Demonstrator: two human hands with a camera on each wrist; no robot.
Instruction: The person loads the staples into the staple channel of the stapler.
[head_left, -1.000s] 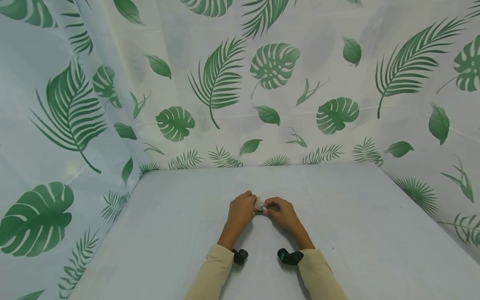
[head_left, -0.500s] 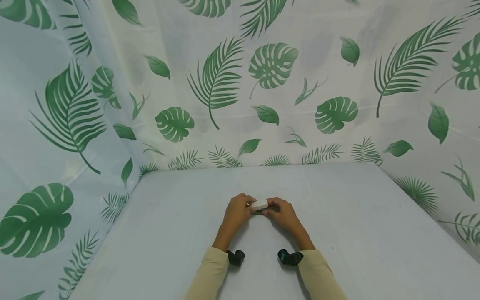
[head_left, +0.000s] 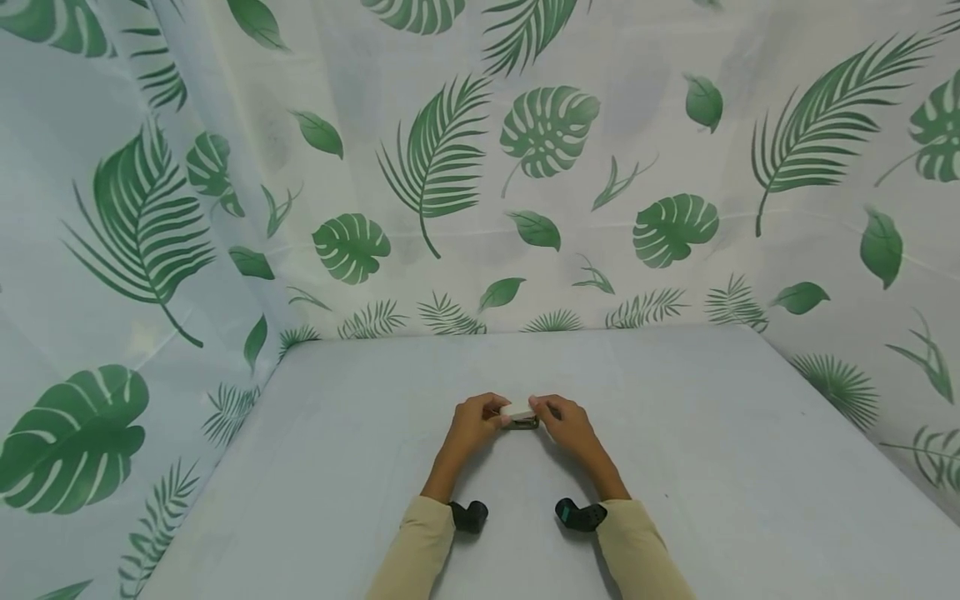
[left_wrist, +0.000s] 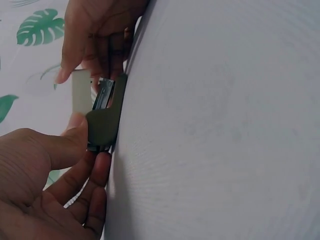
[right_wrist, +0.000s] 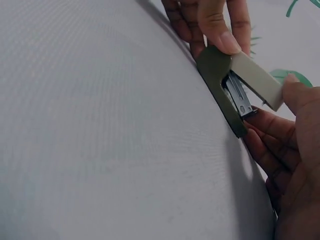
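Note:
A small stapler (right_wrist: 216, 74) stands on the table, with a dark green base and a pale cream top cover (right_wrist: 257, 80). In both wrist views the cover is raised at an angle, and the metal staple magazine (right_wrist: 239, 96) shows between it and the base. At the hinge end my left hand (head_left: 470, 427) pinches the stapler, its thumb across the joint of cover and base. My right hand (head_left: 567, 425) holds the front end: the thumb touches the cover's tip while the other fingers lie around the magazine and base front. Whether staples are inside cannot be seen.
The white-covered table (head_left: 337, 467) spreads out around both hands. Leaf-printed cloth (head_left: 450, 167) hangs behind it and along the sides. Each wrist carries a black camera, such as the right wrist's camera (head_left: 581, 514).
The cream cover, upright a second ago, has come down over the magazine. My left hand has shifted slightly left and towards me, and my right thumb has moved up onto the cover's tip.

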